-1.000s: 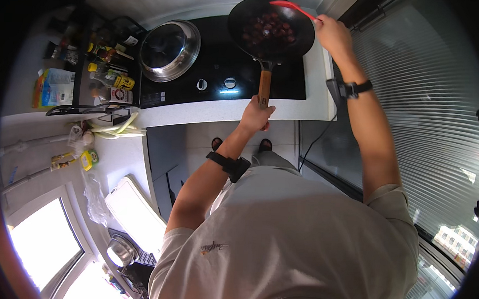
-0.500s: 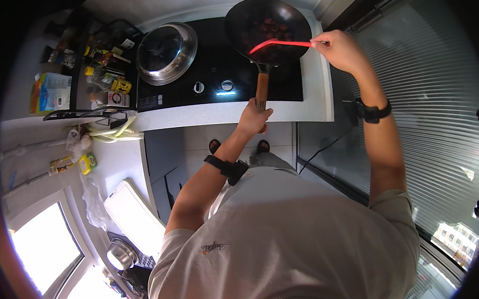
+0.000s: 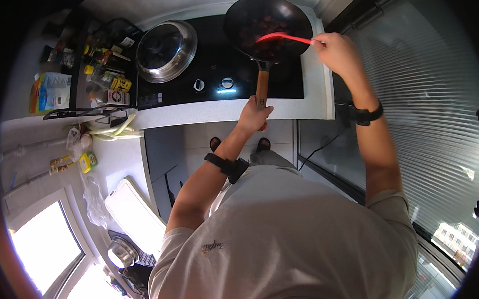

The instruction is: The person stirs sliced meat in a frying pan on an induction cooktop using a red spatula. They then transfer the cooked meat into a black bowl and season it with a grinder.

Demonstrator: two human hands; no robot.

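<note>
Nearest to the camera, a pale short-sleeved shirt (image 3: 294,237) covers the person's torso. Both forearms extend forward from it, with a black wrist strap (image 3: 226,166) on the left arm and another black band (image 3: 367,114) on the right arm. Below, between the body and the worktop, two dark sandals (image 3: 264,144) stand on the floor.

The left hand (image 3: 254,117) is located at the front edge of the white worktop (image 3: 198,115). Its fingers are clamped around the lower end of the wooden wok handle (image 3: 262,85). This handle points toward the person and joins a dark wok (image 3: 300,21), which is positioned over the right part of the black hob (image 3: 214,49). Two round control knobs (image 3: 227,82) sit on the hob, left of the handle, with a lit strip below the right-hand knob.

The right hand (image 3: 338,52) is held beside the right rim of the wok. Its thumb and fingers are closed on the end of a red utensil (image 3: 293,38); the exact placement of each finger cannot be determined. The utensil reaches leftward over the rim, and its curved head is inside the wok, near reddish-brown food pieces (image 3: 269,23).

Left of the wok, a lidded metal pan (image 3: 186,53) occupies the hob. Farther left, a black rack (image 3: 76,83) holds bottles (image 3: 114,81)
</note>
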